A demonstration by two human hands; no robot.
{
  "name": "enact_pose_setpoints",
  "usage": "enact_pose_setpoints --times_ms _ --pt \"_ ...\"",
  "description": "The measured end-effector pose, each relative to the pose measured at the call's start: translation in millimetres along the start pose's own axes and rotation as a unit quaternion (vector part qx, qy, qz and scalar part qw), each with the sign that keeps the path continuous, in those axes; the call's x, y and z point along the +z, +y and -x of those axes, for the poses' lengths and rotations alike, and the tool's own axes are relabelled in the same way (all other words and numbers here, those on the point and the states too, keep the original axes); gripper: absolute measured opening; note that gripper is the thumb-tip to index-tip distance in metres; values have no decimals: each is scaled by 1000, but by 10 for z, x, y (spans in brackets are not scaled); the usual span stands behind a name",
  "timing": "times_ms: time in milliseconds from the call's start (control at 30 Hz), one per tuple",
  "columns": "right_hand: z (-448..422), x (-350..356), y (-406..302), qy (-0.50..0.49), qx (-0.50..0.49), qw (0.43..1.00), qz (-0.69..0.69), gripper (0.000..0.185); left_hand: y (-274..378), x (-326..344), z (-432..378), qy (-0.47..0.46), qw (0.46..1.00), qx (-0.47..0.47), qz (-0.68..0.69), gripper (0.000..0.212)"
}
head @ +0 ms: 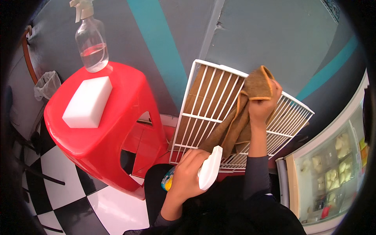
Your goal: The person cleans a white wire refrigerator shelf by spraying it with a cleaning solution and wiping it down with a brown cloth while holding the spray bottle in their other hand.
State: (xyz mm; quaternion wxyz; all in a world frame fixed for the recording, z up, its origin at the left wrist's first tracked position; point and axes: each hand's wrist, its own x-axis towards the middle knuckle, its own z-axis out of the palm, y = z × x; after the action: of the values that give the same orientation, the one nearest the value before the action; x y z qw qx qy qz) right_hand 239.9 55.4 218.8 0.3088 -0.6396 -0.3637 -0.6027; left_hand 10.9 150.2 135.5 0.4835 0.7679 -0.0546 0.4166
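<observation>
A white wire shelf rack (202,118) leans at a slant before me, with brown cardboard (199,91) behind its bars. My right hand (263,108) grips a brown cloth with orange edging (232,129) at the rack's upper rim, and the cloth's folds hang down over the bars. Lower down, my left hand (189,173) is closed around a spray bottle; its white spray head (211,169) sticks out above the fist. Part of the bottle's coloured label (168,182) shows beside the hand, while most of its body is hidden.
To the left stands a red plastic stool (123,85), bearing a white sponge block (88,101) and a clear spray bottle (92,44) partly filled with liquid. A glass-topped chest freezer (293,182) is close on the right. The grey wall (249,35) rises behind the rack.
</observation>
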Motion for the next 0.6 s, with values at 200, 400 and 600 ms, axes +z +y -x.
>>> enact_pose_setpoints --times_ms 200,400,600 --pt "-229 389 -444 -51 -37 990 -124 42 2 30 -11 -4 1000 1 -13 34" --pt "-312 251 -414 -91 -52 984 -142 38 8 16 -24 -4 999 2 -33 33" --pt "-209 -347 301 -123 76 984 -107 35 15 31 -49 -6 999 7 -44 30"
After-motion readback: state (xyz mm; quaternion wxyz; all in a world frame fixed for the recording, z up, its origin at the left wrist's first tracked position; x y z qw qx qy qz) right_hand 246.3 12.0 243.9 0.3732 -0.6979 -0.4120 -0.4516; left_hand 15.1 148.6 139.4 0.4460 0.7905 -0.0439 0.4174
